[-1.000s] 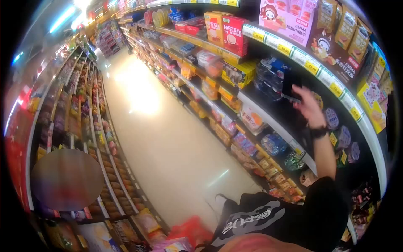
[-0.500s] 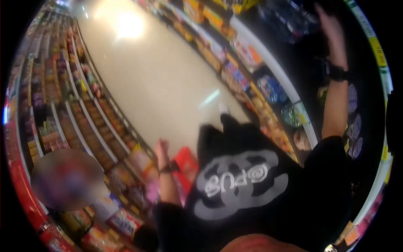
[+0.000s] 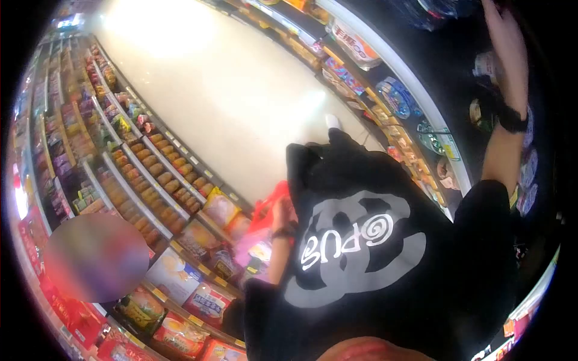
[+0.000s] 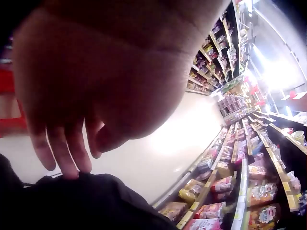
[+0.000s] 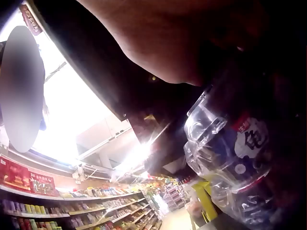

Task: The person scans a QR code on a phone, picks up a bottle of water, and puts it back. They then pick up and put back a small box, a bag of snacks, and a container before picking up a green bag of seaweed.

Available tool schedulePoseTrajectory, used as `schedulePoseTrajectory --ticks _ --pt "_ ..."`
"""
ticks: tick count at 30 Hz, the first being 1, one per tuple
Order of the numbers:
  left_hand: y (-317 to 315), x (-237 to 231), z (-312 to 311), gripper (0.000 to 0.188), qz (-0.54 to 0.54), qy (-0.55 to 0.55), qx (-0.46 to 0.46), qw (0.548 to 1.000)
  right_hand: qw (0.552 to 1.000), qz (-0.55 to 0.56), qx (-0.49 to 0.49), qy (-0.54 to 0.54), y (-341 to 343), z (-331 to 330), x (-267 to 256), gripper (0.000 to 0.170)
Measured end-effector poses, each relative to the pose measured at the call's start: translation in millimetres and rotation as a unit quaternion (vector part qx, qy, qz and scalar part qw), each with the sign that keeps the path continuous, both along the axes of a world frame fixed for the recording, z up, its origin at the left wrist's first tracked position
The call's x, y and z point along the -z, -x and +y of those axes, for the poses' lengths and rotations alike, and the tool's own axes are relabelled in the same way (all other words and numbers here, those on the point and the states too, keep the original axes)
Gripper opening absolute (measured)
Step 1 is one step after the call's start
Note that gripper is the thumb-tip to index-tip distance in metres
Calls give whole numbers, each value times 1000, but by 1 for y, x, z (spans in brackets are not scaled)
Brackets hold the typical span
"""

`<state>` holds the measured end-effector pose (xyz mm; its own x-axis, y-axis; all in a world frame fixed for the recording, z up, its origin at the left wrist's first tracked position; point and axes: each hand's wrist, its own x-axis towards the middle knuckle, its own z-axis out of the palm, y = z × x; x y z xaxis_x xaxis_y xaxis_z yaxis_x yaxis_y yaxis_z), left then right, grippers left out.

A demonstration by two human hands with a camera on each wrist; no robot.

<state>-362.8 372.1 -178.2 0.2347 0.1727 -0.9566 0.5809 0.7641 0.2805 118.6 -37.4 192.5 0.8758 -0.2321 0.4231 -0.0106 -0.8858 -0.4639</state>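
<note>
On the dark shelf (image 3: 448,81), the clear plastic packs (image 5: 235,167) are set just beside the right hand (image 5: 163,38); whether anything is gripped by it cannot be told, its fingers being lost in shadow. The packs could be tipped if their slick sides are brushed blindly, while the loose-fingered, empty left hand (image 4: 105,81) is poorly placed for support.

Shows blue, white and red on package (image 5: 232,155), right wrist view, lower right; black, grey-banded, white-lettered on shirt (image 3: 385,265), head view, lower centre.
</note>
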Motion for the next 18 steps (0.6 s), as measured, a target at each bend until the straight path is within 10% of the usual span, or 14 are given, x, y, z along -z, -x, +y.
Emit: schedulePoseTrajectory --ticks 2,7,15,16,18 --pt "8 24 9 19 -68 9 4 998 991 128 2 -31 24 19 -25 89" --pt "30 66 45 27 -30 -80 -23 996 996 -71 28 53 48 11 19 72" --pt "67 101 134 25 -109 -80 -6 991 961 0 -88 -262 135 172 52 30" --pt "48 47 147 26 -48 -57 -50 996 968 25 -134 -212 133 193 61 28" --pt "88 97 191 34 -46 -2 -83 995 945 112 -208 -226 132 256 55 30"
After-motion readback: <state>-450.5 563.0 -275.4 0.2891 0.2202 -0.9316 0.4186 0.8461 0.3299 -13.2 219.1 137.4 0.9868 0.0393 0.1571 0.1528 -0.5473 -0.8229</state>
